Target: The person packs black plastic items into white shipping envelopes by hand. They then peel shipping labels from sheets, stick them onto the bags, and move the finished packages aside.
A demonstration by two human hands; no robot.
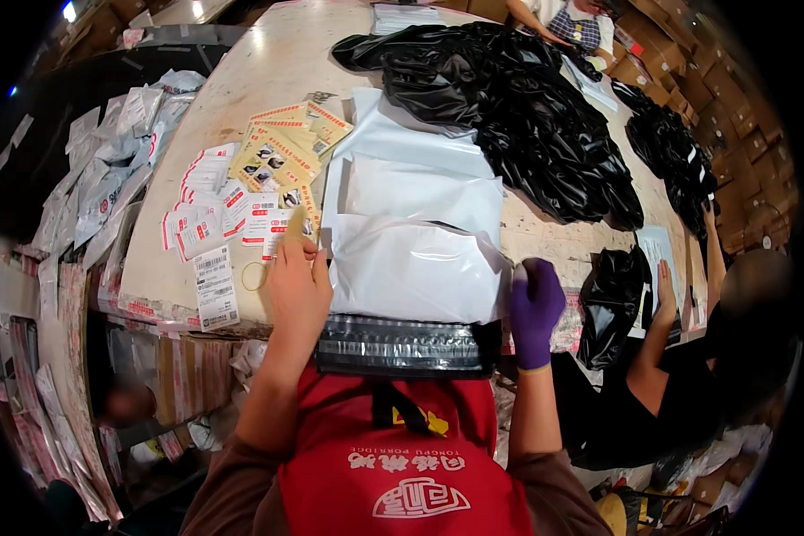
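Note:
White plastic mailer bags (pixel 419 268) lie stacked before me, dark inside, their black adhesive flap ends (pixel 405 345) overhanging the table's near edge. My left hand (pixel 301 271) is at the stack's left edge, with a yellowish finger cover on one finger; whether it grips the bag edge is unclear. On the right edge rests my right hand (pixel 536 311) in a purple glove, its fingers curled, its hold hard to make out. Left of the stack are fanned yellow printed cards (pixel 275 157), white-and-red cards (pixel 201 231), a printed label slip (pixel 216 288) and a rubber band (pixel 254 276).
Black glossy garments or fabric (pixel 509 114) are heaped behind and right of the stack. Filled mailers (pixel 117 167) pile up at the left. A co-worker's hand (pixel 666 291) is at the right beside a black bundle (pixel 613 301); another person stands across the table.

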